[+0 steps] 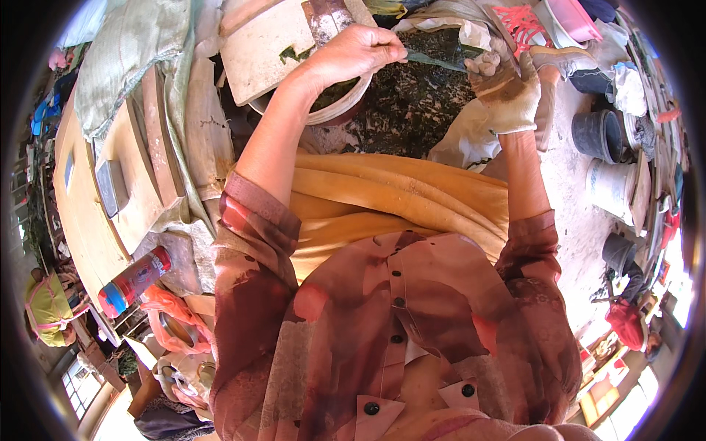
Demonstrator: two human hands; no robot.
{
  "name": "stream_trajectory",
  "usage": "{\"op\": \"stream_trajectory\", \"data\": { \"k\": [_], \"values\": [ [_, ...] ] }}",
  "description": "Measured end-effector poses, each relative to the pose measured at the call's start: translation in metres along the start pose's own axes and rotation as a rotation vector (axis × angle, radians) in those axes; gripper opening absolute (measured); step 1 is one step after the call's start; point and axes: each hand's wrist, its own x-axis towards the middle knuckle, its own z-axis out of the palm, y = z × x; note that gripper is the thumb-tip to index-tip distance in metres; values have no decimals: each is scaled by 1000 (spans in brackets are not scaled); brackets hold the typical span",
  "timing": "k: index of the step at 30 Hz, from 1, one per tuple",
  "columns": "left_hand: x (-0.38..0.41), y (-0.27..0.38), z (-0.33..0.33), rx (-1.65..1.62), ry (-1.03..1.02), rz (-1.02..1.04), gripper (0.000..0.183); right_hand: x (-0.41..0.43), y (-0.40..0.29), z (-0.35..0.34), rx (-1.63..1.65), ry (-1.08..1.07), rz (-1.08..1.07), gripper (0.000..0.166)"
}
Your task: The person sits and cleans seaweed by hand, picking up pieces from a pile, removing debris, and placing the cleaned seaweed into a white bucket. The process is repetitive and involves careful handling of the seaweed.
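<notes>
A thin, flat green strip (438,62) stretches between my two hands. My bare left hand (361,48) pinches one end between thumb and fingers, above the edge of a pale board. The other end reaches the curled fingertips of my right hand (504,85), which wears a soiled white knit glove; its grip is partly hidden. Beneath the strip lies a dark green, wet-looking heap (408,105) of leafy or stringy pieces. The pale board (248,69), with green scraps on it, rests across a round white bucket (345,105). An ochre cloth (386,187) covers my lap.
Wooden boards (83,182) and woven sacking (132,60) are at the left, with a red and blue bottle (135,281) below. Dark buckets (597,136) and a white bucket (609,184) stand at the right. A pink basin (576,19) is at the upper right. Another person (626,325) is at the far right.
</notes>
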Motion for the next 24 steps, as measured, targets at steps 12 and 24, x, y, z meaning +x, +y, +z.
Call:
{"op": "stream_trajectory", "data": {
  "k": [12, 24],
  "values": [
    [8, 4, 0, 67, -20, -103, 32, -31, 4, -24, -1570, 482, 322, 41],
    [13, 4, 11, -77, -61, 82, 33, -24, 79, 55, -689, -23, 127, 67]
  ]
}}
